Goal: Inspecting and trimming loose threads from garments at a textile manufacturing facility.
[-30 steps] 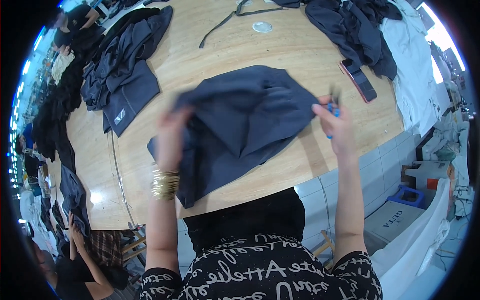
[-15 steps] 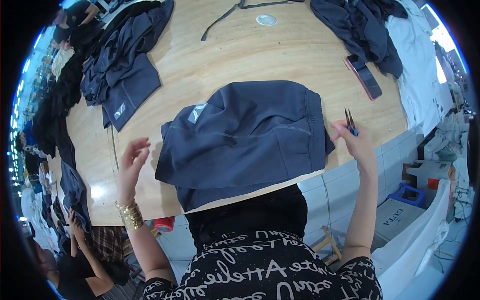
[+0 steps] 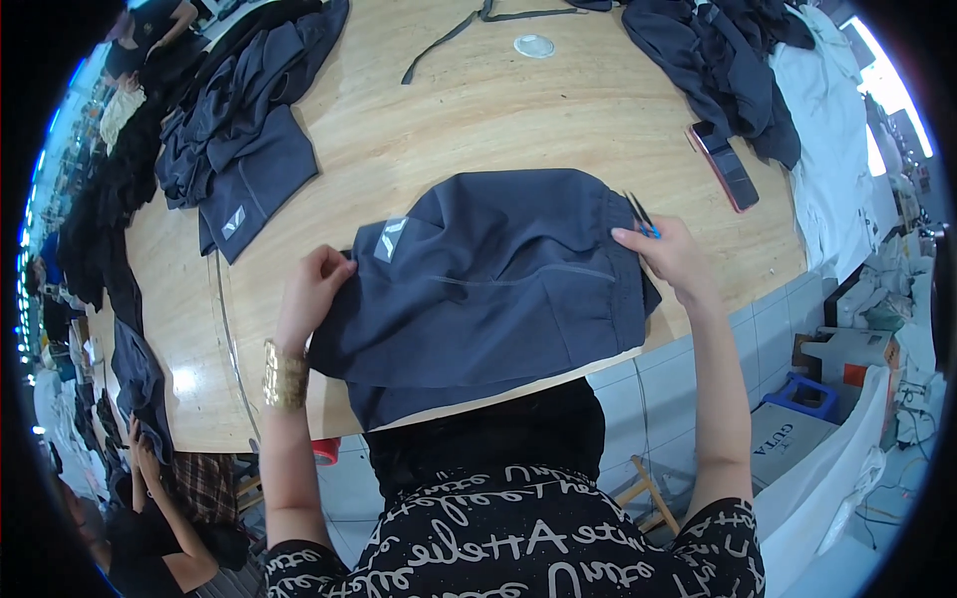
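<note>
A pair of dark navy shorts (image 3: 478,309) lies on the table before me, elastic waistband to the right and leg openings to the left. A pale patch (image 3: 391,240) with a slanted mark sits near the hem. My left hand (image 3: 321,284) is closed in a pinch at the left hem edge. At the waistband, my right hand (image 3: 670,257) holds small thread snips (image 3: 642,214) with dark pointed blades and blue on the grip. The blades point up and away, while thumb and fingertips press on the waistband's upper part.
Dark garments (image 3: 249,149) are heaped at far left, more (image 3: 728,80) at far right beside white cloth (image 3: 817,149). A phone (image 3: 726,169), a round pale disc (image 3: 534,46) and a dark cord (image 3: 439,48) lie on the table (image 3: 498,125). Other people are at left.
Both hands have moved inward onto the shorts, the left to the hem and the right, with the snips, to the waistband. The left hem side is drawn slightly inward.
</note>
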Tool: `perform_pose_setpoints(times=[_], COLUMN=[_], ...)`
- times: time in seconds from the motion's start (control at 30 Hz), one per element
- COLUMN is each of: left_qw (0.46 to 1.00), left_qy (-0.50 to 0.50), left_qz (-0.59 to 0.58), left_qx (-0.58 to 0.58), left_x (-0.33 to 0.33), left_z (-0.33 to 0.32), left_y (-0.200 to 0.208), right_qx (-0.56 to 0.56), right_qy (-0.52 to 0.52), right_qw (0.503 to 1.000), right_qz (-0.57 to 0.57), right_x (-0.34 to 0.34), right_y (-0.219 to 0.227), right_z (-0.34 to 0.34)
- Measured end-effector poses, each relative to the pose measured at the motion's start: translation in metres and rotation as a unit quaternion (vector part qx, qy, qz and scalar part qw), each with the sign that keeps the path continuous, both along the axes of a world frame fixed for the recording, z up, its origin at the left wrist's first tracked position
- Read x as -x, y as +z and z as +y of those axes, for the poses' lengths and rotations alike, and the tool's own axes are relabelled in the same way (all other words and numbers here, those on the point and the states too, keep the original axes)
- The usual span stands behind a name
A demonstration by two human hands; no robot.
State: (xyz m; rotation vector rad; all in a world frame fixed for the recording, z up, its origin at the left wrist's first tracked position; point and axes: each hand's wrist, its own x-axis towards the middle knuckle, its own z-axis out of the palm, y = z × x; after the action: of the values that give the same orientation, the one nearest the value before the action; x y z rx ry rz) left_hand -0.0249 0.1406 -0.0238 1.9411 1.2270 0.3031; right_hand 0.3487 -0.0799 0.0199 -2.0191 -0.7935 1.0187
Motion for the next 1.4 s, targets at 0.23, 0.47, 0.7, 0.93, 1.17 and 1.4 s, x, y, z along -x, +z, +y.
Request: perform_pose_setpoints(times=[0.23,0.47,0.7,0.93,1.17,1.4], left_qw=[0.841,0.881,0.949,0.969,0.991,0.939], left_qy=[0.091,0.182,0.102,-0.064,0.056,0.195], left_qz=[-0.534,-0.432,-0.182,-0.031,-0.098,-0.273], left_qx=[0.001,-0.070,-0.237,-0.237,-0.068,0.078], left_x=[0.006,0.069,0.053,-0.011,0.011,0.016], left_z=[0.096,0.132,0.069,-0.100,-0.071,-0.043], left_y=[0.120,0.126,0.030,0.041,0.019,0.022], right_qx=[-0.521,-0.476,-0.261,-0.236,-0.123,-0.158], right_qy=[-0.199,-0.041,0.280,0.250,0.222,0.155], right_qw=[0.827,0.875,0.914,0.871,0.935,0.975], right_qz=[0.072,-0.078,-0.131,-0.352,-0.249,0.021], right_x=[0.000,0.102,0.151,0.112,0.073,0.068], right_y=[0.102,0.077,0.026,0.010,0.011,0.023], right_z=[0.044,0.012,-0.005,0.038,0.092,0.103])
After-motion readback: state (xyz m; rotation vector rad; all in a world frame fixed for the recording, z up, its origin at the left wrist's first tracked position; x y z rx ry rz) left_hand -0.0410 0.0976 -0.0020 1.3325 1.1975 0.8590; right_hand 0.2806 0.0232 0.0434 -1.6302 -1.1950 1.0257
